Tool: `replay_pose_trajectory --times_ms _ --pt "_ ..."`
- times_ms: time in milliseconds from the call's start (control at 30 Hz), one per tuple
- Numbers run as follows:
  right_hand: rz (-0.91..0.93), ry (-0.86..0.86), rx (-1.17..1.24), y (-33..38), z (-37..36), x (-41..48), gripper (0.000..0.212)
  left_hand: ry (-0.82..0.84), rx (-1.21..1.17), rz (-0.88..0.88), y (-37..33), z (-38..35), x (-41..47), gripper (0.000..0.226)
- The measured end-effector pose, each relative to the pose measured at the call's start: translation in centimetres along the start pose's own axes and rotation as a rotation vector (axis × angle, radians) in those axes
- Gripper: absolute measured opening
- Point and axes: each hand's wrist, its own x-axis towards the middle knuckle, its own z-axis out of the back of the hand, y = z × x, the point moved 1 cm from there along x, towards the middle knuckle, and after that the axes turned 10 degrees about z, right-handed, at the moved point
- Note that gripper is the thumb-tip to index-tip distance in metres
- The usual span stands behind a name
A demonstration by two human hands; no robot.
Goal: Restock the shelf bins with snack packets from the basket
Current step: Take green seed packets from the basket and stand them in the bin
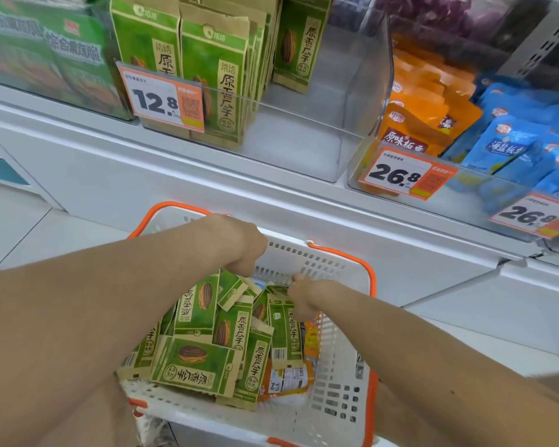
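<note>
left hand (239, 243) reaching down into white basket (342, 350), fingers hidden among green snack packets (207, 343) | right hand (307, 298) low on the packets' right edge, grip unclear | clear shelf bin (304, 124) above: green packets upright at left, right part bare | price tag (165, 100) 12.8

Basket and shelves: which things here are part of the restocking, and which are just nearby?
Part of the job:
basket
green packets
half-full clear bin
left hand
right hand

Just nearby:
blue packets
price tag 12.8
</note>
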Motion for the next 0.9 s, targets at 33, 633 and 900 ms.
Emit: replay_pose_trajectory --times_ms 33,633,900 --pt "0.009 0.007 -0.027 0.1 -0.3 0.0 0.042 0.001 -0.001 -0.001 -0.1 -0.1 0.0 0.026" --pt "0.307 -0.827 0.557 2.9 11.5 -9.2 0.039 -0.002 -0.360 0.118 5.1 2.9 -4.7 0.100" --pt "0.403 -0.903 0.680 4.2 17.5 -14.7 0.037 -0.122 -0.870 0.146 7.9 4.4 -9.9 0.055"
